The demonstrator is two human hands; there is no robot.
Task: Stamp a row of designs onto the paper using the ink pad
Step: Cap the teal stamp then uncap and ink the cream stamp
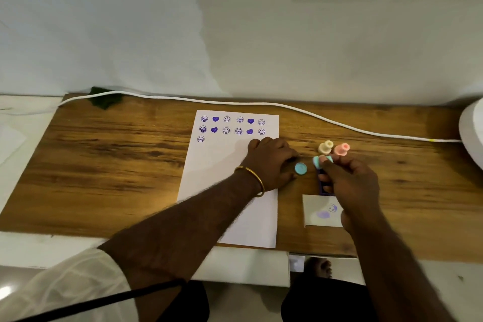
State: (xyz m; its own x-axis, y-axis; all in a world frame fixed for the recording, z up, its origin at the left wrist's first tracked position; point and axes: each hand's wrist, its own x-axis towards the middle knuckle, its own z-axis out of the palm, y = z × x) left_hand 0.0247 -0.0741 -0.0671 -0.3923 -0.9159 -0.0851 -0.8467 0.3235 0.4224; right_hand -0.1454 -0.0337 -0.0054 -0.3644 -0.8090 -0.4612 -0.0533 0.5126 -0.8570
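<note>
Left hand [271,162] lies flat on the paper's [224,191] right edge, fingers together, gripping nothing. Right hand [350,183] pinches a blue stamp [322,161] in its fingertips, above the purple ink pad [324,187]. Blue cap [300,168] lies between the hands. Two full stamped rows; third has one mark.

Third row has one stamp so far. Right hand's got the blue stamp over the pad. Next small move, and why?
Probably press the blue stamp in the right hand down onto the purple ink pad just below it. The paper's third row holds only one face, the left hand steadies the sheet, and the pattern suggests a heart next.
</note>
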